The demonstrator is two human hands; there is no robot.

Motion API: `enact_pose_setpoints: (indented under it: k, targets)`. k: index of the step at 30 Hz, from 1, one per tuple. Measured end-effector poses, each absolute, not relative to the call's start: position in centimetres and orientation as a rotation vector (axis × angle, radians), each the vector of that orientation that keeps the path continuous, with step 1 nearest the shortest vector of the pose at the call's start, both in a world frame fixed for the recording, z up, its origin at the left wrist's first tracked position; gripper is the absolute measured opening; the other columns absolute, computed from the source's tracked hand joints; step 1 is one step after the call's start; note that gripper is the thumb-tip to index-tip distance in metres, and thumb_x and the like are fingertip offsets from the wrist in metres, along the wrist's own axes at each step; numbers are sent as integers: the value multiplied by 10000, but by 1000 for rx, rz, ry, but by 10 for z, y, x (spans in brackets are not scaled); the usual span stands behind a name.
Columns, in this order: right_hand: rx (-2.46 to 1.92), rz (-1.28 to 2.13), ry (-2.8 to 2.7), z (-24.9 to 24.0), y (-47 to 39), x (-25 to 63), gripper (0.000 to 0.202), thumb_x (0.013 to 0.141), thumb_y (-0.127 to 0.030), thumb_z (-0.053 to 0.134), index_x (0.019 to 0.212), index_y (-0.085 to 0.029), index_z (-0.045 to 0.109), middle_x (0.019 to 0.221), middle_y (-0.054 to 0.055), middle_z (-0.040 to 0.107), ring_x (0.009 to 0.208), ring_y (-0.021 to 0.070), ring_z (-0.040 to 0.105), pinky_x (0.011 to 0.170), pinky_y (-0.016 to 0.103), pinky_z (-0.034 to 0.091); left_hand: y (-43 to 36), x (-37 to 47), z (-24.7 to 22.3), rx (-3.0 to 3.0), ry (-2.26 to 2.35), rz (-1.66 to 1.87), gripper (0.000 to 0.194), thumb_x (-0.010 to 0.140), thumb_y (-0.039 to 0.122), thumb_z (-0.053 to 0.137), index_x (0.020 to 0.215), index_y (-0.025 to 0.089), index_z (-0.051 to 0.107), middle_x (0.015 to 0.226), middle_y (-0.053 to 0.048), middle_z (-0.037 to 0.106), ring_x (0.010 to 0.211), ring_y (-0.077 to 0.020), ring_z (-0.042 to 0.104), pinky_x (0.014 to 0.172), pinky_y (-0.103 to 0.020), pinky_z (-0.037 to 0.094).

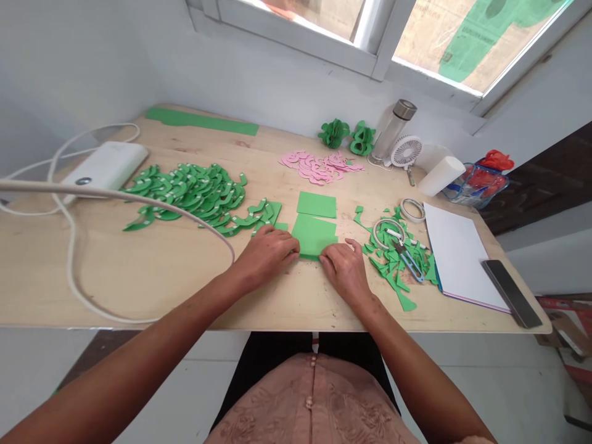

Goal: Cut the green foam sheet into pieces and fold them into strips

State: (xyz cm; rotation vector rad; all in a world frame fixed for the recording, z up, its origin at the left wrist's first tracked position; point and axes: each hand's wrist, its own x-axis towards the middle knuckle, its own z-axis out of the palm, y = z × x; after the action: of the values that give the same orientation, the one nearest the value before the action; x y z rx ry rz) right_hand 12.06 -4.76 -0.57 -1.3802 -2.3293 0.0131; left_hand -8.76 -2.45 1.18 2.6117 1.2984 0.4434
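A green paper stack (314,235) lies flat on the wooden table in front of me. My left hand (272,250) closes its fingers on the stack's left front corner, and my right hand (343,265) pinches the right front corner. Just behind the stack is a separate green rectangle (317,205). To the left, beside my left hand, sits a large heap of curved green cutouts (194,194) with small white patches. Green scraps (393,265) are spread to the right of my right hand, with blue-handled snips (409,260) and a tape roll (388,234) on them.
Pink cutouts (319,166) and green paper ornaments (333,133) stand toward the wall, near a glass bottle (393,131) and a small fan (406,152). White sheets (462,256) and a phone (511,293) lie right. A cable (71,246) loops over the left side from a white device (108,168).
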Motion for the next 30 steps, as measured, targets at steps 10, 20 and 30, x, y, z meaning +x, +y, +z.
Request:
enact_pose_setpoints:
  k: [10,20,30]
  targets:
    - [-1271,270,-2220,9,-112,125,163,965,-157,445,890,-211,578,854,6,697,807,141,627,995,384,315,-95,-91,5,2461,1238,785,252,940,209,384,862,213,623,846,-7,715,904,-165,651,928,-386,402]
    - [-1433,289,-2047,-2,-123,124,153,931,-188,502,810,-213,592,759,14,678,759,179,596,806,358,386,-153,-77,-11,2497,1429,1200,312,828,77,536,1114,189,595,1170,-117,678,1220,-256,547,1032,-473,418]
    - [-1447,270,-2074,-8,-118,120,120,913,-160,522,854,-207,615,749,13,678,763,187,583,816,368,379,-159,-58,-39,2631,1377,808,420,900,301,519,1306,196,526,1402,-73,523,1382,-256,364,1185,-528,149]
